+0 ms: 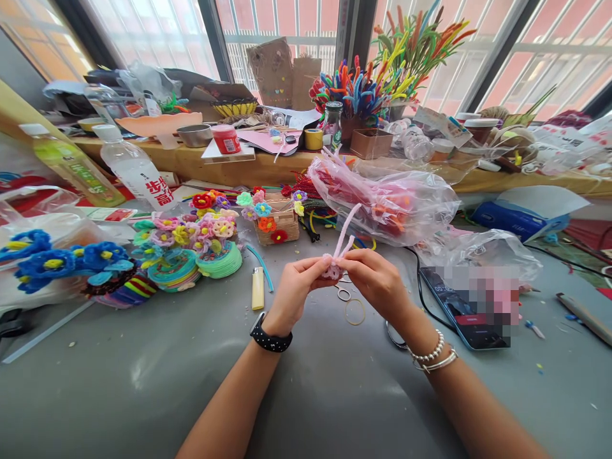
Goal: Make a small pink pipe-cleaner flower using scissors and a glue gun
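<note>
Over the grey table (143, 389), my left hand (294, 290) and my right hand (375, 280) meet on a pale pink pipe cleaner piece (335, 264). Both pinch its small coiled part between thumb and fingers. Two loose pink ends (348, 233) stick up and to the right from the coil. A black watch is on my left wrist, bead and metal bracelets on my right. Small scissors (345, 294) and a thin ring (355, 312) lie on the table just under the hands.
A yellow lighter (257, 288) lies left of my hands. Finished pipe cleaner flowers (201, 245) and blue ones (62, 261) crowd the left. A plastic bag of pipe cleaners (387, 197) lies behind. A phone (466, 309) lies on the right. The shelf (268, 167) holds bottles, jars and bundles.
</note>
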{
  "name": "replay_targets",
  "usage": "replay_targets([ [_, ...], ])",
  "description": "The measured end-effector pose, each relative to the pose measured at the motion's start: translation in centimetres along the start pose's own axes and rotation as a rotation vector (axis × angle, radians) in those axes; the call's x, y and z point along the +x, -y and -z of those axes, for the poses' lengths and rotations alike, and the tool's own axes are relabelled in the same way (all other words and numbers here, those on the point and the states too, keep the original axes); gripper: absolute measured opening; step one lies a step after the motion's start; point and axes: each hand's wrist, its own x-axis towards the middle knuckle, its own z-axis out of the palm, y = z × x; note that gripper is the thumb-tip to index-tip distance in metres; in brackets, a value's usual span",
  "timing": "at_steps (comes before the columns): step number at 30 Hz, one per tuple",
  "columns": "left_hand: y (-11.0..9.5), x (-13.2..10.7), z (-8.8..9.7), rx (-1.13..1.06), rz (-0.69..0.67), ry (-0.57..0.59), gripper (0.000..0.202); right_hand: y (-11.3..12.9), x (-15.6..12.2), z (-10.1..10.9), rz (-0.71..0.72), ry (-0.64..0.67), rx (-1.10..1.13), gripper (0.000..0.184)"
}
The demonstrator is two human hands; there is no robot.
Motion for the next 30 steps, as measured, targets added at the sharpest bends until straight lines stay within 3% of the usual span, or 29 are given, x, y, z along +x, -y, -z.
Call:
replay_targets([
  [8,-0.1,0.0,0.0,-0.047,0.009,0.038,0.018,0.2,0.3,-0.1,-0.052,-0.046,0.089,0.023],
  [13,-0.2,0.2,0.1,-0.033,-0.032,-0.033,0.015,-0.3,0.6,0.4,-0.294,-0.053,0.213,0.014],
  [15,-0.3,0.3,0.2,-0.043,-0.084,-0.109,0.015,-0.8,0.6,0.5,-0.408,0.035,0.181,0.011],
  [20,-0.6,0.6,0.8,-0.086,-0.198,-0.220,0.014,-1.2,0.1,-0.6,-0.508,0.486,-0.138,0.009],
  [24,-0.6,0.7,1.0,-0.129,-0.146,-0.198,0.012,-0.4,-0.3,-1.7,-0.523,0.611,-0.354,0.018],
  [30,-0.7,0.6,1.0,-0.195,-0.104,-0.139,0.009,0.2,-0.4,-1.3,-0.542,0.731,-0.358,0.028],
])
